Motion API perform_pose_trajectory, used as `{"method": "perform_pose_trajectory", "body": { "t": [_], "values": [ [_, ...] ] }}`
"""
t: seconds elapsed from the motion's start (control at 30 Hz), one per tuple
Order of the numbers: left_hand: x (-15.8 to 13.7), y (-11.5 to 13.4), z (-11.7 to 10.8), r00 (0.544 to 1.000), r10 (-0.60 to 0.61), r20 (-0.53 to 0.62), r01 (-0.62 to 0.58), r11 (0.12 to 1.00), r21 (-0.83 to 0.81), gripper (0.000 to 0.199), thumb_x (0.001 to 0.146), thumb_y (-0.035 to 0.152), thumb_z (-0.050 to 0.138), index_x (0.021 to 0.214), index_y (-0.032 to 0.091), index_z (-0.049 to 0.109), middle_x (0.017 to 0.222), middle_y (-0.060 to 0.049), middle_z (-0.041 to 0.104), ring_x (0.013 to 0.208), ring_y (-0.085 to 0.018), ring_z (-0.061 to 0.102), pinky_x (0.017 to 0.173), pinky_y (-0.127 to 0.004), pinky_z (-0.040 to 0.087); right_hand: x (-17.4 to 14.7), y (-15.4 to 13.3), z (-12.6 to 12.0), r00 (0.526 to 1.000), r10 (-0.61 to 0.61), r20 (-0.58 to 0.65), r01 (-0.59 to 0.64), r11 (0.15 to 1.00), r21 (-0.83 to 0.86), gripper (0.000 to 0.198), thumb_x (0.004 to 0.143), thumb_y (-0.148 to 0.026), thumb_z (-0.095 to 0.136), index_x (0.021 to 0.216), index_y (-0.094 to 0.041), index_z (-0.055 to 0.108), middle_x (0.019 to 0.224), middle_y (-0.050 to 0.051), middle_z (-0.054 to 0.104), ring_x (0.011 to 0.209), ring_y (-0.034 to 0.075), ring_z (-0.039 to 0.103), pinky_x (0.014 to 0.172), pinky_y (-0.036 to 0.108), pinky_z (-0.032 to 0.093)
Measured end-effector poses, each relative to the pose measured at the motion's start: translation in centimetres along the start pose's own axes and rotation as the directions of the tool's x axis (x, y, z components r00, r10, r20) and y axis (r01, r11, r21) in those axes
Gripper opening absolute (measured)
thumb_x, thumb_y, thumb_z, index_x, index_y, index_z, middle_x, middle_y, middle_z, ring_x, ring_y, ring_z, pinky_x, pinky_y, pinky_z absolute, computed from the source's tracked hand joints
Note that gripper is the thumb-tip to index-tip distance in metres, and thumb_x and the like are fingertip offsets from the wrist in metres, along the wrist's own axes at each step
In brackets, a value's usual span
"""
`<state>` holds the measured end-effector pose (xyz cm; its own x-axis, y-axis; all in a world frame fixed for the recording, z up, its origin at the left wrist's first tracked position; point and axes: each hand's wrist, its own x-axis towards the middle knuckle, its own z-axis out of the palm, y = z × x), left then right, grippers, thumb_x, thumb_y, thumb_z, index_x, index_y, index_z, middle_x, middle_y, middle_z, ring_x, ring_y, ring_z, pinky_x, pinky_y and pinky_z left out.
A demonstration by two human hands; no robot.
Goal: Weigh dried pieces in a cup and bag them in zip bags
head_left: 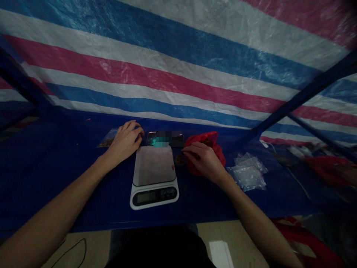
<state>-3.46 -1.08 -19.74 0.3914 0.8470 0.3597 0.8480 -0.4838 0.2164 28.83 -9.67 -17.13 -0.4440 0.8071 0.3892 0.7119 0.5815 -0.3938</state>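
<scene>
Your left hand (128,136): fingers half-curled, apparently empty. Your right hand (203,158): fingers nearly together, hold unclear, over red bag (219,150). Digital scale (154,167), near bench's (111,214) front edge: keep untouched.

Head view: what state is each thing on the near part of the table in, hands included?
Scale: flat, readout too dim to read
Small brown piece: on the platform's right edge
Phone: lying flat, screen partly lit
Red bag: open, brown contents showing
Clear bags: loosely piled
Left hand: fingers loosely bent
Right hand: at red bag, grip unclear
</scene>
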Motion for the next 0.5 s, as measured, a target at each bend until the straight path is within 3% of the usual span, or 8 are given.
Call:
{"method": "perform_pose_trajectory", "body": {
  "t": [0.23, 0.37, 0.5],
  "values": [
    [0.0, -0.1, -0.1, 1.0, -0.014, 0.025, 0.014, 1.0, 0.026, 0.033, 0.092, 0.014, 0.041, 0.102, 0.02, 0.072, 0.133, -0.017, 0.066, 0.142, -0.038, 0.05, 0.112, -0.057, 0.048, 0.1, 1.3, 0.8, 0.994, -0.029, 0.102, 0.043, 0.99, -0.131, 0.025, 0.104, -0.011, 0.059, 0.117, -0.017, 0.08, 0.108, 0.012, 0.073, 0.1, 0.026, 0.063, 0.09, 0.04, 0.052],
    [0.1, 0.0, 0.0, 1.0, -0.01, 0.014, 0.01, 1.0, 0.011, 0.032, 0.094, 0.016, 0.042, 0.102, 0.02, 0.073, 0.132, -0.016, 0.067, 0.142, -0.038, 0.05, 0.112, -0.057, 0.048, 0.1, 1.7, 1.6, 0.985, -0.049, 0.163, 0.07, 0.99, -0.122, 0.025, 0.103, -0.013, 0.063, 0.12, -0.018, 0.08, 0.113, 0.011, 0.071, 0.108, 0.027, 0.059, 0.097, 0.044, 0.05],
    [0.2, 0.1, 0.0, 1.0, -0.028, 0.014, 0.028, 1.0, -0.001, 0.029, 0.095, 0.02, 0.046, 0.102, 0.02, 0.074, 0.131, -0.015, 0.068, 0.138, -0.038, 0.053, 0.11, -0.057, 0.05, 0.2, 1.8, 2.2, 0.982, -0.059, 0.18, 0.083, 0.988, -0.129, 0.021, 0.097, -0.007, 0.069, 0.106, -0.019, 0.083, 0.107, 0.009, 0.073, 0.105, 0.027, 0.058, 0.092, 0.042, 0.047]
  ]
}}
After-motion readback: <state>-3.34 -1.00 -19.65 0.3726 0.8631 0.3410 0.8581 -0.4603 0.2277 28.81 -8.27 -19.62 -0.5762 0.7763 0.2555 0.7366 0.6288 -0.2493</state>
